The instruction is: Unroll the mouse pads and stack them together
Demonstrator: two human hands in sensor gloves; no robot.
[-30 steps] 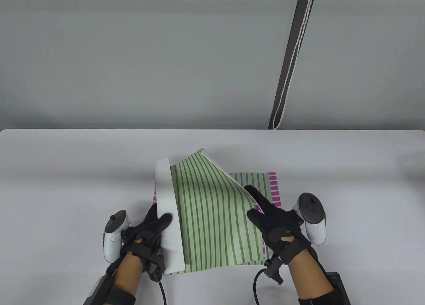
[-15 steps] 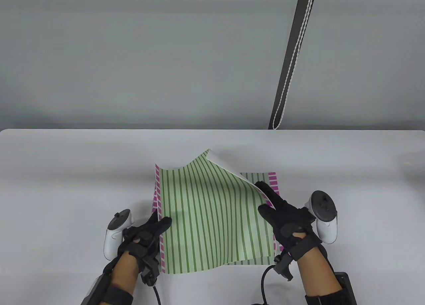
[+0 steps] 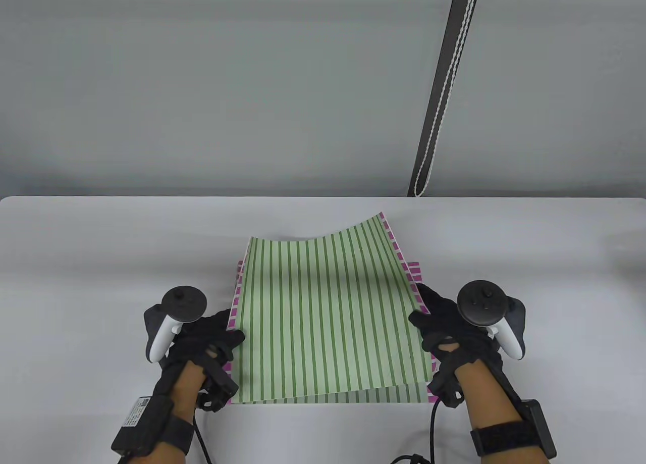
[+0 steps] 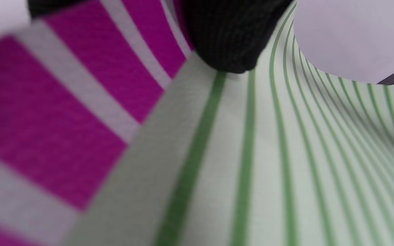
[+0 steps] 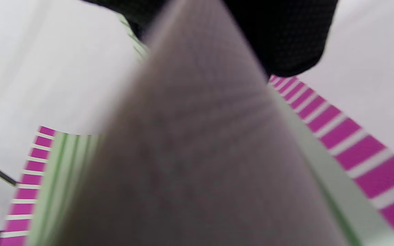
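A pale grey table (image 3: 101, 262) is filling the lower half of the table view, with a plain grey wall (image 3: 202, 80) rising behind it and a dark strip with a white beaded cord (image 3: 444, 88) hanging down at the right. Near the front edge, the top mouse pad (image 3: 328, 317) is sagging over the lower mouse pad (image 3: 415, 272), its far right corner lifting. The left hand (image 3: 204, 345) is pinching its left edge and the right hand (image 3: 446, 327) is gripping its right edge
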